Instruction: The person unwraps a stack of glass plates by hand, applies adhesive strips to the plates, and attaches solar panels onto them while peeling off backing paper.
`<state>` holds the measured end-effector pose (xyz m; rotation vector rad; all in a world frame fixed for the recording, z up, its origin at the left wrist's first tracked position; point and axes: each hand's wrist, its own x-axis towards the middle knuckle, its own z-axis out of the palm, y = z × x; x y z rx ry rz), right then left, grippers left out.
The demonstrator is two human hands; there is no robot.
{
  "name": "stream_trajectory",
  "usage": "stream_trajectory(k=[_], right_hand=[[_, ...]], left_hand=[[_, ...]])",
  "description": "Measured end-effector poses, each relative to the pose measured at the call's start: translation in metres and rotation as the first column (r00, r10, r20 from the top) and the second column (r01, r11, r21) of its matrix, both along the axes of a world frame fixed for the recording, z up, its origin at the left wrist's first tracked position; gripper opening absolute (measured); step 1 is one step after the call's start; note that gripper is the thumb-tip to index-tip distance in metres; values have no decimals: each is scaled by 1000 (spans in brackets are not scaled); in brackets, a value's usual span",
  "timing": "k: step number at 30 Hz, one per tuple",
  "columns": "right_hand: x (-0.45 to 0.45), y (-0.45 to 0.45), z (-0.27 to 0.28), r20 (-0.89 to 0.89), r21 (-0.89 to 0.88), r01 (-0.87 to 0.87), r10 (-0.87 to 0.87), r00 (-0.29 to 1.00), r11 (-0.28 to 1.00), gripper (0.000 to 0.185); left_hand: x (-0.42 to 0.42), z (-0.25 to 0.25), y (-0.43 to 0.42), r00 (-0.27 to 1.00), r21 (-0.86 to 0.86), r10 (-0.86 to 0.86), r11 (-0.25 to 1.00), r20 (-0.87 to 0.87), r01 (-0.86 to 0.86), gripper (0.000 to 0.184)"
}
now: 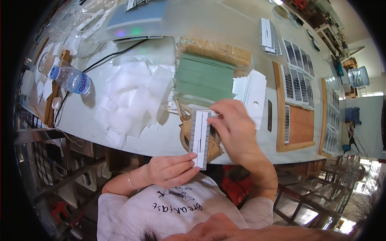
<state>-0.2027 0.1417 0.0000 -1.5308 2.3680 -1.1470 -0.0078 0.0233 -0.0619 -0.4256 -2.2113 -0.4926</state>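
Observation:
A narrow white strip with grey ticked edges (200, 138) stands lengthwise between my two hands, over the front edge of the table. My left hand (173, 169) has its fingers closed on the lower end of the strip. At the strip's upper right edge is my right hand (235, 124), its thumb and index finger bent together in a pinch. Behind the strip lies a brown round-edged piece (187, 129), partly covered. Beyond it sits a stack of green sheets (204, 78), with white cards (254, 94) to its right.
Translucent sheets (130, 94) lie spread at the left, near a water bottle (71, 79) and a black cable (114, 53). At the right are wooden trays (295, 147) with grey strips. Another strip stack (269, 37) lies at the back right.

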Motion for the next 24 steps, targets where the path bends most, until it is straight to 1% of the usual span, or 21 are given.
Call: stream_trajectory(k=[2,3,4,7,10,13,16,19,22,24], right_hand=[[-10,10,19,-127,-105,76,-89,988,992,31],[-17,15,29,-144,-146,162,-183,972,976,32],[-28,21,37,-222,-113,217,-238,946,970,30],[-62,26,43,-244,48,386,-364,899,921,30],[-108,30,8,-457,54,287,-231,859,956,34],[-125,30,-14,-161,60,245,-233,959,968,35],[-121,30,-6,-215,26,234,-223,951,972,32],[-116,29,-6,-285,14,264,-249,926,964,30],[-99,25,3,-313,-5,317,-303,900,948,27],[-98,23,1,-419,-30,308,-292,860,951,23]], left_hand=[[1,0,0,1000,5,-7,1000,8,7,22],[1,1,0,1000,8,-16,1000,15,16,24],[1,1,0,999,12,-25,1000,21,25,27],[3,-2,0,998,34,-44,999,35,42,27],[3,-4,0,999,27,-44,999,22,44,26],[1,-2,-1,999,20,-50,999,15,50,26],[1,-1,0,998,33,-55,998,20,54,26],[-1,0,0,999,23,-35,999,16,35,23],[-1,-2,0,999,19,-32,999,12,32,23],[-1,-1,0,999,19,-29,999,15,29,23]])
